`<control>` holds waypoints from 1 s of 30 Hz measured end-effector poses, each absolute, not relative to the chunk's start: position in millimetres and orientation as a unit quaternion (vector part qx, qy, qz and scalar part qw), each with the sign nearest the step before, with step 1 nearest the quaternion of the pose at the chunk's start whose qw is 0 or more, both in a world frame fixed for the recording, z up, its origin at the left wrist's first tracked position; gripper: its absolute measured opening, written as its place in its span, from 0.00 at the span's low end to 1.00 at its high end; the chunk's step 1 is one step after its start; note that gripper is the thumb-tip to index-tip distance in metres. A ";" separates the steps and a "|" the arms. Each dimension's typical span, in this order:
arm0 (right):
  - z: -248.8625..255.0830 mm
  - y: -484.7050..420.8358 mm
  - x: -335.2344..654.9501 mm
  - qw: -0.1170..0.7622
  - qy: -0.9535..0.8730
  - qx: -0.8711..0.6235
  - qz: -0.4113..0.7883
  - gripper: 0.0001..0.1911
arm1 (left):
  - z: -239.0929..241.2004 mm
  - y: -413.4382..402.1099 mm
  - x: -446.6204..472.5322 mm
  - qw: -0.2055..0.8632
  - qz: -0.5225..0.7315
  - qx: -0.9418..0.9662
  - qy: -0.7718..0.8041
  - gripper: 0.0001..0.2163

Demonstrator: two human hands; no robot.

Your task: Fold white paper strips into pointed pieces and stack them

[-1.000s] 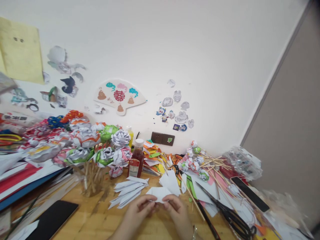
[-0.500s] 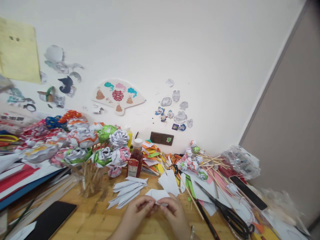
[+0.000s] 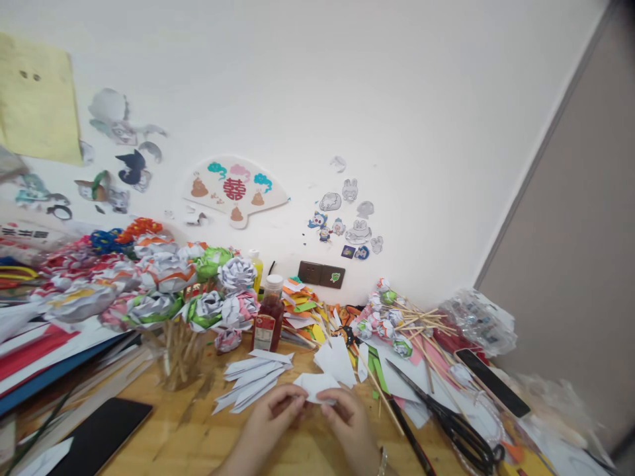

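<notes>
Low in the middle of the view, my left hand (image 3: 273, 418) and my right hand (image 3: 347, 419) pinch a small folded white paper piece (image 3: 314, 385) between their fingertips, just above the wooden tabletop (image 3: 198, 430). Both hands have their fingers curled closed on the paper's near edge. Just left of the hands lies a fan of folded white paper pieces (image 3: 253, 379). Another white paper piece (image 3: 336, 360) stands just behind the held one.
A bunch of paper flowers on sticks (image 3: 163, 291) stands at left, a brown bottle (image 3: 269, 317) behind the folded pieces. Black scissors (image 3: 446, 416) lie at right beside flowers with skewers (image 3: 401, 320) and a dark phone (image 3: 491, 382). A black tablet (image 3: 99, 436) lies front left.
The hands stay on the white paper piece; the fingers have shifted slightly along its edge. The view has drifted a little left.
</notes>
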State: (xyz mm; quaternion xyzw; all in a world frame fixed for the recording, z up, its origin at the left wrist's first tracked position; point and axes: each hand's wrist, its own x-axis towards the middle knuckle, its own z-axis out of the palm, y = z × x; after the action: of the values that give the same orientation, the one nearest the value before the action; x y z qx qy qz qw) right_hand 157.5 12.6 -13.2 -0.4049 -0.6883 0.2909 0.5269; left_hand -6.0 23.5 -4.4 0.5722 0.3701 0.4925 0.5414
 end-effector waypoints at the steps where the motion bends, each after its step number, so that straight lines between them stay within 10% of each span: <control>1: -15.7 13.5 157.3 0.541 -0.671 -0.399 0.312 0.09 | -2.4 22.8 -6.1 0.533 0.491 0.578 0.374 0.09; 30: -13.5 19.7 159.6 0.600 -0.617 -0.356 0.364 0.04 | 6.8 24.2 -11.5 0.467 0.462 0.619 0.431 0.13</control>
State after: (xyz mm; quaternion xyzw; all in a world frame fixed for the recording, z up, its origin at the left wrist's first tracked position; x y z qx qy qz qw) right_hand 159.6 19.7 -13.5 -0.3564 -0.6165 0.3641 0.6002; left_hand -11.5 24.2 6.8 0.6190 0.4310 0.4620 0.4666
